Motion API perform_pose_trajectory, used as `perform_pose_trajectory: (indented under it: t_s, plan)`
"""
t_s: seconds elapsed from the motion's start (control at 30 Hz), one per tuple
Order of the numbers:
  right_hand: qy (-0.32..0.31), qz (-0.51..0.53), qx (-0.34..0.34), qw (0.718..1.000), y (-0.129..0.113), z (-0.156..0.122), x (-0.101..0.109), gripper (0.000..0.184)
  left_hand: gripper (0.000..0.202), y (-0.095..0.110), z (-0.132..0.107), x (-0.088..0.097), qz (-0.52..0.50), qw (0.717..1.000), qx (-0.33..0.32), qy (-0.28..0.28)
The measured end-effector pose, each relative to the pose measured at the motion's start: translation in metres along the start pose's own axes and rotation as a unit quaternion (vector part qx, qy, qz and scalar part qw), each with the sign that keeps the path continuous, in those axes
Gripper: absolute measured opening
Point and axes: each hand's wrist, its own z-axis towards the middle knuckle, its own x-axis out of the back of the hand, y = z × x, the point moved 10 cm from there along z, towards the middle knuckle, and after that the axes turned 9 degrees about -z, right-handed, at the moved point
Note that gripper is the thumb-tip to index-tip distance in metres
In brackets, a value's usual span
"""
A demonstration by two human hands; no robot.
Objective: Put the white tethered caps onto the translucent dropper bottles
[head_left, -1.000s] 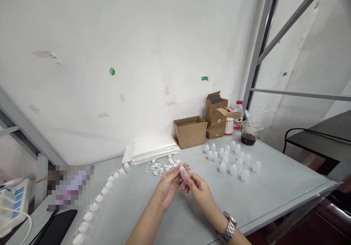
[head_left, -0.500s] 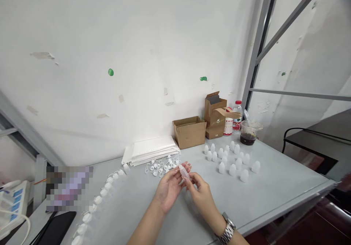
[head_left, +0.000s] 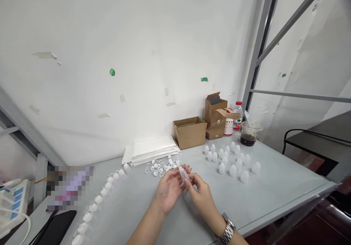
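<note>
In front of you a pale wall (head_left: pixel 137 36) rises behind the grey tabletop (head_left: pixel 268 190). At the back of the tabletop lies a stack of flat white pieces (head_left: pixel 153 150), beside an open cardboard box (head_left: pixel 190 136) and a taller brown bag (head_left: pixel 216 124). Nearer to you, your two hands meet above the tabletop: your right hand (head_left: pixel 200 188) pinches a small translucent bottle between thumb and fingers, while your left hand (head_left: pixel 168 191) is turned palm up, its fingers about the nozzle end; whether they grip it, you cannot tell. A clear tub (head_left: pixel 248 139) with dark liquid stands to the right of the bag. Your small translucent bottle (head_left: pixel 184 174) sits tilted between your hands, nozzle pointing away from you. White-capped bottles (head_left: pixel 98 199) line up on your left, domed white pieces (head_left: pixel 233 170) stand scattered on your right, and small looped white pieces (head_left: pixel 157 169) lie heaped before the stack.
</note>
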Motion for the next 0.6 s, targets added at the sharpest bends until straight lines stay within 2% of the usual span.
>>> perform_pose_trajectory:
  t_s: [0.2, 0.6]
  plan:
    - [0.002, -0.011, 0.014, 1.000, -0.0052, 0.0002, 0.0006, 0.031, 0.016, -0.0012, 0.0013, 0.0015, -0.027, 0.999, 0.011, -0.014]
    - [-0.005, -0.022, 0.023, 0.999, -0.0063, -0.0009, -0.0006, 0.021, 0.014, -0.0078, 0.0005, -0.0003, -0.071, 0.996, 0.009, -0.049]
